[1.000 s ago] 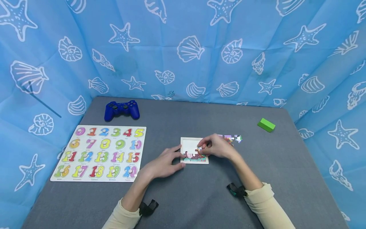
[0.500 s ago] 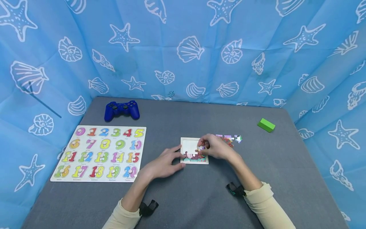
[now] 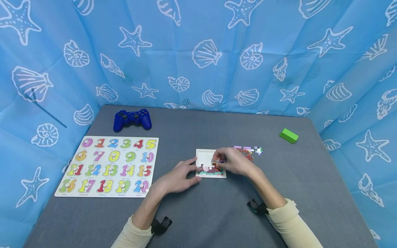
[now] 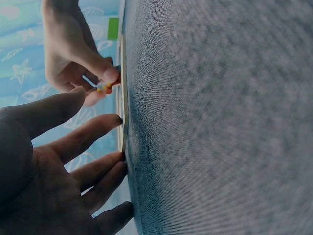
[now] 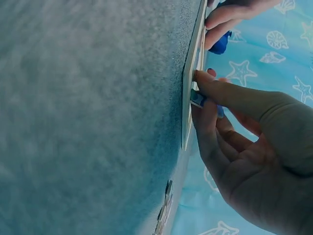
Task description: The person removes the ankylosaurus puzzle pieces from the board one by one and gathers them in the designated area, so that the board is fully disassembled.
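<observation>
A small jigsaw puzzle tray (image 3: 206, 152) with a pale frame lies mid-table, its bottom row filled with interlocked pieces (image 3: 208, 170). My right hand (image 3: 234, 161) pinches a colourful jigsaw piece (image 5: 198, 98) between thumb and fingers, tilted close over the tray's right side; the head view hides most of it. In the left wrist view the piece shows yellow and red parts. My left hand (image 3: 177, 176) lies with fingers extended, fingertips touching the tray's left edge. More loose jigsaw pieces (image 3: 248, 151) lie just beyond my right hand.
A number puzzle board (image 3: 107, 166) with knobbed pieces lies left of my left hand. Behind it sits a blue game controller (image 3: 132, 119). A green block (image 3: 288, 135) stands at the back right. A blue shell-patterned curtain (image 3: 198, 51) encloses the grey table's back and sides.
My right hand has lowered slightly towards the tray's front, and the pinched piece has turned in its fingers. The left hand and the tray stay in place.
</observation>
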Demonstrator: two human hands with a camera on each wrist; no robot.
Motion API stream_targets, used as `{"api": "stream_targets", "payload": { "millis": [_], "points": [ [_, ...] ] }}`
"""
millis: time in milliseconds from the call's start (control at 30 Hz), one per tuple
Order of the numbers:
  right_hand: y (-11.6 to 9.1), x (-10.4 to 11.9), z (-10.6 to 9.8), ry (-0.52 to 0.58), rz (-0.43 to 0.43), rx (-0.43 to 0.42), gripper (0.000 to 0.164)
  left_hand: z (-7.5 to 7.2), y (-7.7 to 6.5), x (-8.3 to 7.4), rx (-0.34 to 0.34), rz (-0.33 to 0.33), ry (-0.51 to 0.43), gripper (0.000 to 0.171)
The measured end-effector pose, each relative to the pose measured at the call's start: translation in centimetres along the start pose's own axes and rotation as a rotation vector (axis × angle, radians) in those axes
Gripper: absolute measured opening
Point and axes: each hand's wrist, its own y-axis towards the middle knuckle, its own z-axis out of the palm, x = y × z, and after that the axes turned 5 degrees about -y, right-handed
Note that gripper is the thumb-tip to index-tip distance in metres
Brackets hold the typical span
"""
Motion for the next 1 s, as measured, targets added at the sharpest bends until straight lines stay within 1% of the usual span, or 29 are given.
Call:
{"api": "stream_targets", "payload": {
  "millis": [100,200,267,300,333,367,500,633,767,967,1000],
  "points": [
    [-0.2,-0.1,0.0,-0.010,-0.015,0.002,0.012,-0.1,-0.1,-0.2,0.004,-0.002,-0.003,0.049],
    [-0.3,-0.2,-0.1,-0.013,-0.031,-0.002,0.012,-0.1,0.0,-0.1,0.000,0.010,0.016,0.049],
    [-0.4,-0.3,-0.1,-0.003,-0.040,-0.007,0.012,-0.2,-0.1,-0.3,0.002,0.005,0.001,0.048],
    [-0.4,-0.4,-0.1,0.004,-0.046,-0.009,0.013,0.0,0.1,-0.1,-0.001,0.005,0.010,0.048],
    [-0.5,-0.5,-0.1,0.018,-0.052,-0.009,0.013,0.1,0.1,0.1,-0.005,0.010,0.017,0.048],
    [-0.5,-0.7,-0.1,0.038,-0.055,-0.009,0.013,0.0,0.1,0.0,-0.004,0.005,0.005,0.048],
    [-0.8,-1.4,-0.3,0.135,-0.060,-0.025,0.013,0.5,0.6,1.2,-0.013,0.006,0.020,0.047],
    [-1.4,-2.1,-0.9,0.220,-0.028,-0.049,0.014,0.5,0.6,1.2,-0.017,0.017,0.011,0.048],
    [-2.2,-3.0,-1.5,0.275,0.004,-0.058,0.015,0.0,0.0,0.0,-0.014,0.019,0.010,0.048],
    [-3.5,-4.5,-2.2,0.347,0.028,-0.058,0.018,-0.7,-0.9,-2.3,0.002,-0.024,-0.014,0.046],
    [-3.8,-4.7,-2.4,0.358,0.032,-0.058,0.018,-0.6,-0.9,-2.2,0.000,-0.029,-0.018,0.046]
  ]
}}
